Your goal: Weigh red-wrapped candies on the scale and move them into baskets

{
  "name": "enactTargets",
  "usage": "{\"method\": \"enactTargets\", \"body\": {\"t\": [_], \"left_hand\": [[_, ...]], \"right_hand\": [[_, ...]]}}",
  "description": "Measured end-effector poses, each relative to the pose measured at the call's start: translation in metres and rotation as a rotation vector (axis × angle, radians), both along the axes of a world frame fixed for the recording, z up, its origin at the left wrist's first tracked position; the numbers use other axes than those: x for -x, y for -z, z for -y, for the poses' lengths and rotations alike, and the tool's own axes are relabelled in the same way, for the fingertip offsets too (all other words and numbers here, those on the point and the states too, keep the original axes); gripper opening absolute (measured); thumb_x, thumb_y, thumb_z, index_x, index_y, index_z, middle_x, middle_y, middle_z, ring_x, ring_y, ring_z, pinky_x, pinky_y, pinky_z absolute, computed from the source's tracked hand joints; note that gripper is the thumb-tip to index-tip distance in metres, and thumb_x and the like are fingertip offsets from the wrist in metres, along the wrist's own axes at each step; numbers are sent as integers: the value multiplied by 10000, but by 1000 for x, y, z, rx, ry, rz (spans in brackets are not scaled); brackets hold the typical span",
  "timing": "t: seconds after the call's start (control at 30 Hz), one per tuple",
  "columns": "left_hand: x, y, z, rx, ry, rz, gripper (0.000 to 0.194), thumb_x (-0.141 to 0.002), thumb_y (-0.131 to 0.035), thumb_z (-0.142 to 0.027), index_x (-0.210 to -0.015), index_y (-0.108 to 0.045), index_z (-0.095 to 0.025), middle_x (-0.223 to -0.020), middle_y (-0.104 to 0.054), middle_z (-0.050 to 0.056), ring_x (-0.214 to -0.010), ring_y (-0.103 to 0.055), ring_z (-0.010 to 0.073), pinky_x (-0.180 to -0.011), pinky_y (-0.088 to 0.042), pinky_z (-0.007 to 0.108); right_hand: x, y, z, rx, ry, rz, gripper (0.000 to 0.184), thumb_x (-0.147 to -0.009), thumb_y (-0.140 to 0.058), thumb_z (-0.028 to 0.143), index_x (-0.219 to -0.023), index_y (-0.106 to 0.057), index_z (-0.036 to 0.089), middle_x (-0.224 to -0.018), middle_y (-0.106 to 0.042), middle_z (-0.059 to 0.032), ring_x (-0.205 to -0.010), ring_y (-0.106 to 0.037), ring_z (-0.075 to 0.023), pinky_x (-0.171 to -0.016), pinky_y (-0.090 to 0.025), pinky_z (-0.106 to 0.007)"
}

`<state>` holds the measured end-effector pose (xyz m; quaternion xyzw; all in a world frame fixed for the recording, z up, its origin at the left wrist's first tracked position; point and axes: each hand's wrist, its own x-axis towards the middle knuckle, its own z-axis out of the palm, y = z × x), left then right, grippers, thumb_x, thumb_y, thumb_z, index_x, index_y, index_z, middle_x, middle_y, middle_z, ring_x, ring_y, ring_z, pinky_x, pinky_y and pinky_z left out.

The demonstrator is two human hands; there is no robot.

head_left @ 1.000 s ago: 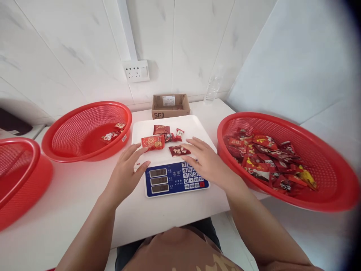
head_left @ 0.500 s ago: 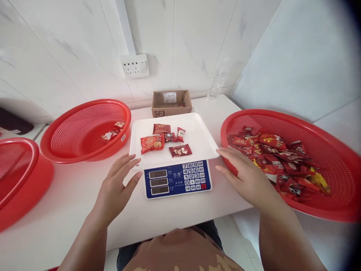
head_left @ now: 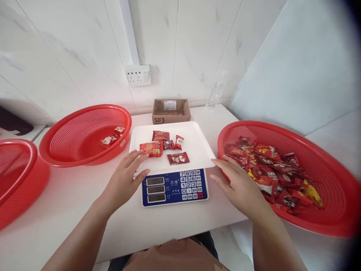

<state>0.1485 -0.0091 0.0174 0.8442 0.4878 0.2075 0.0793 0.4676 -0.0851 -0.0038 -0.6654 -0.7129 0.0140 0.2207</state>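
Observation:
A digital scale (head_left: 175, 188) with a blue keypad panel stands in front of me, and its white tray (head_left: 194, 139) carries several wrapped snacks. Among them are a bright red packet (head_left: 151, 149), a dark red flat packet (head_left: 178, 158) and a small red-and-white wrapped piece (head_left: 179, 142). My left hand (head_left: 126, 180) is open over the tray's near left corner, its fingertips close to the bright red packet. At the near right corner is my right hand (head_left: 237, 184), open with fingers apart. It holds nothing; whether its fingertips touch the rim I cannot tell.
To the right a red basket (head_left: 335, 188) holds many wrapped snacks. Another red basket (head_left: 64, 135) at the left has a few pieces, and a third red basket (head_left: 25, 188) is partly cut off. Behind the scale are a cardboard box (head_left: 171, 118) and a clear plastic bottle (head_left: 216, 94).
My left hand has moved slightly inward over the tray's corner, toward the bright red packet. The camera view has shifted a little; the snacks keep their places on the tray.

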Motion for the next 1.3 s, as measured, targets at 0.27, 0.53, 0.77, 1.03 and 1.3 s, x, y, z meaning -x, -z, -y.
{"method": "enactTargets", "body": {"t": [0.27,0.53,0.77,1.03,1.3], "left_hand": [[-29,-10,-31,66,162,-96,416,-911,-411,-398,-1260,-515,-197,-1365,-497,89,-1306,-381,273,-1068,-360,485],[-51,-21,-43,86,128,-68,391,-907,-402,-392,-1201,-559,-188,-1266,-540,112,-1180,-488,253,-988,-431,418],[-82,-22,-72,81,147,-164,237,-790,-506,-191,-968,-654,-142,-1087,-582,135,-1098,-502,292,-940,-422,442],[-83,-35,-65,68,96,1,114,-751,-544,-199,-865,-527,-196,-975,-625,68,-983,-555,237,-831,-455,365],[-13,-20,-7,618,-70,832,572,-666,-729,-411,-1160,-457,-314,-768,-644,-34,-762,-637,192,-687,-530,310]], "right_hand": [[0,-6,2,47,-18,-25,438,-911,-424,410,-1241,-562,156,-1274,-600,-126,-1302,-418,-306,-984,-444,-503],[-1,-4,0,64,-36,-47,456,-907,-422,395,-1249,-564,128,-1295,-583,-133,-1320,-390,-298,-1025,-404,-494],[0,-1,2,49,-26,-59,455,-909,-422,404,-1253,-566,144,-1296,-583,-126,-1318,-393,-295,-1033,-393,-497],[1,2,1,27,-8,-120,404,-891,-465,366,-1233,-583,187,-1268,-607,-103,-1316,-396,-294,-1035,-387,-502],[-14,-37,13,154,-54,-316,409,-887,-498,386,-1269,-559,252,-1338,-558,-54,-1262,-475,-233,-1053,-385,-431]]}}
